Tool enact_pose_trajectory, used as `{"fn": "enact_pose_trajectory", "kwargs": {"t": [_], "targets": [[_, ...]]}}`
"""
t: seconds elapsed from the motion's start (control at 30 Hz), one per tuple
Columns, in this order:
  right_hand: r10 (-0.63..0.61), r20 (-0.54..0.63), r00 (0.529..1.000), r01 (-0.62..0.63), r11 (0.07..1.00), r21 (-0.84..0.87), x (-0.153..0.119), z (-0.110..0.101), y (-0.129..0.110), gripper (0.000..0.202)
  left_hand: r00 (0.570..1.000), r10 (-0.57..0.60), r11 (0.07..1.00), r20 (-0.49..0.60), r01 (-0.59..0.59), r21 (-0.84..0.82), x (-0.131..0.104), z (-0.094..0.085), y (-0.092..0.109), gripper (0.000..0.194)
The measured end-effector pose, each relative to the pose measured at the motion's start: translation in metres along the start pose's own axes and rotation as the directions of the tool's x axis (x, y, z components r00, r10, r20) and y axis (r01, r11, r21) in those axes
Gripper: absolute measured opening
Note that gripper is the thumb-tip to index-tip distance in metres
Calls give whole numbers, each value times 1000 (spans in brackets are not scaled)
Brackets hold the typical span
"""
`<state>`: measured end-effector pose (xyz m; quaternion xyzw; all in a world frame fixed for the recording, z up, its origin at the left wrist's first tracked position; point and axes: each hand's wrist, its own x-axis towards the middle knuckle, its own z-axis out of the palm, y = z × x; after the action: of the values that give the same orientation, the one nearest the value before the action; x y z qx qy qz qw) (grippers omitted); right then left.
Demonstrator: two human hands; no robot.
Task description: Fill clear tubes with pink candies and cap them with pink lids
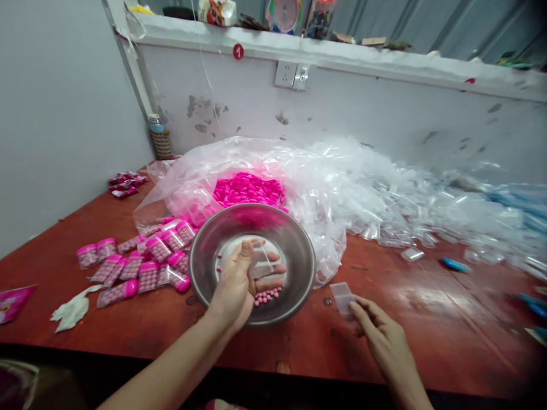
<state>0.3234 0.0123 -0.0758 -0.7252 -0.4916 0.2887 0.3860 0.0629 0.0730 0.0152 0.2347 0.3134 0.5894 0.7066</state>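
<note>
My left hand [239,282] is over a metal bowl [302,250], its thumb pressed against a small clear plastic container [261,261] that rests along the fingers. Pink beads [267,296] lie in the bowl below, several of them partly covered by the hand. To the right of the bowl, my right hand [382,330] pinches a flat-looking, clear rectangular plastic piece [343,297] just above the red-brown table [316,353]. Whether that piece is hollow I cannot tell. Left of the bowl are several bead-filled clear boxes [149,276] with pink caps.
Behind the bowl, a large clear bag [192,165] holds bright pink caps [250,189]. Many clear plastic boxes [393,225] are heaped to the right. A blue tool [455,265], a crumpled white scrap [77,307] and a pink packet [15,303] lie on the table.
</note>
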Motion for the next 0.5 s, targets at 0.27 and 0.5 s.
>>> {"fn": "enact_pose_trajectory", "kwargs": {"t": [0.27,0.5], "targets": [[-510,-33,859,460,800,-385,38,-3,-25,41,949,-308,947,72,313,-73,4,-8,-12,46],[-603,338,722,675,721,-157,17,25,-152,32,946,-314,948,86,317,-22,3,-8,-7,53]]}}
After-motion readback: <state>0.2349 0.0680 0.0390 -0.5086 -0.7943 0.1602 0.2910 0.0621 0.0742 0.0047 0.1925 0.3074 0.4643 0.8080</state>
